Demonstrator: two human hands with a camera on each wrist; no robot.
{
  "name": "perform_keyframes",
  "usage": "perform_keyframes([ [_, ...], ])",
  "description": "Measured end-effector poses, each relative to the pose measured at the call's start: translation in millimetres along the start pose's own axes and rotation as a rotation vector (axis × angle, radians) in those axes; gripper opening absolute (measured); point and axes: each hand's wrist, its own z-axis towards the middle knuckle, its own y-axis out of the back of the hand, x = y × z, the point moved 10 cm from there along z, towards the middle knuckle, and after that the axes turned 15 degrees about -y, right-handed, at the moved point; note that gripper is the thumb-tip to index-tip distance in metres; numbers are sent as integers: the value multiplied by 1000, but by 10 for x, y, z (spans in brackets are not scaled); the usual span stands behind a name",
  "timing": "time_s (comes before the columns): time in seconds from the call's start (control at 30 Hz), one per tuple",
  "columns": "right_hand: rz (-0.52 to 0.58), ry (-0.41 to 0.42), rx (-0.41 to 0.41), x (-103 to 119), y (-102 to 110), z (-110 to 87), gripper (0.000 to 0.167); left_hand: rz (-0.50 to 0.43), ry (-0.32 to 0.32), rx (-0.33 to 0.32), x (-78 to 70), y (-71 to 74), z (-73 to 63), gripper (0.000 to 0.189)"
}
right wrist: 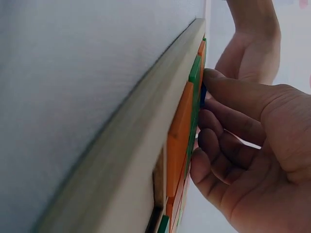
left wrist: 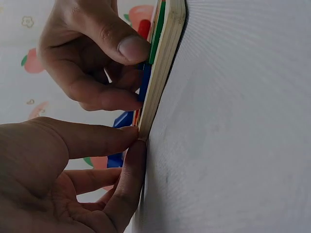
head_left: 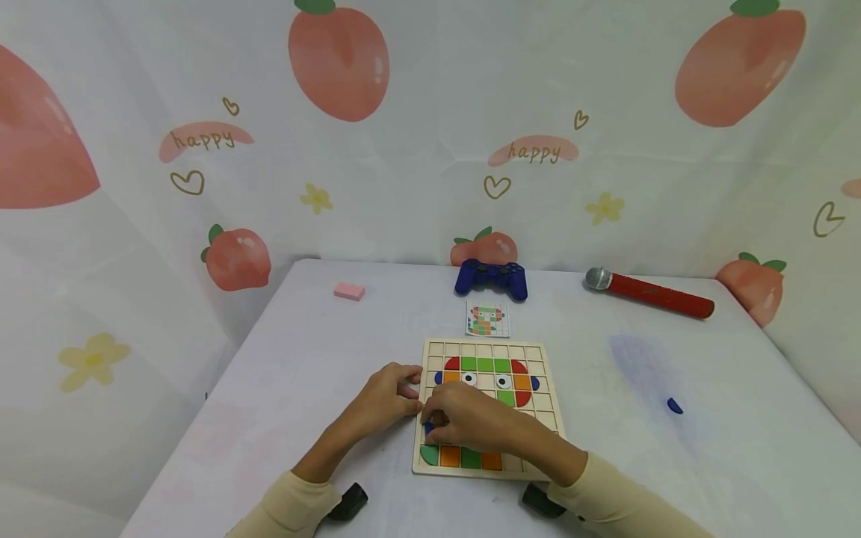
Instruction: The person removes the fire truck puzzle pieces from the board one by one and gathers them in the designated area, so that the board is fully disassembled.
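Puzzle board (head_left: 486, 351) lies on the desk (head_left: 323, 359), upper and bottom rows partly filled, middle cells bare. Right hand (head_left: 464, 422) pinches a blue piece (left wrist: 145, 82) at the board's left side. Left hand (head_left: 386, 396), fingers straight, steadies the edge. One blue piece (head_left: 675, 406) lies well apart.

My pale wooden puzzle board (head_left: 541, 355) was matt with layered ply edges, its painted tiles (head_left: 483, 365) smooth, the white tablecloth (head_left: 323, 351) finely woven, the blue controller (head_left: 491, 277) glossy plastic.
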Motion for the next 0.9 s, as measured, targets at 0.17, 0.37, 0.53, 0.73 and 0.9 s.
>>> perform_keyframes([
  [0.17,-5,-1,0,0,18,-15,20,-1,7,-2,1,6,2,59],
  [0.37,-11,5,6,16,1,1,18,-1,5,-7,-3,14,-9,59],
  [0.53,-21,8,2,26,-19,26,18,7,-1,-5,-12,6,-5,58],
  [0.73,-7,13,-11,28,-2,16,18,2,-3,-3,-11,1,1,58],
  [0.9,42,15,-22,-13,53,-36,18,-6,-1,0,7,-3,-4,59],
])
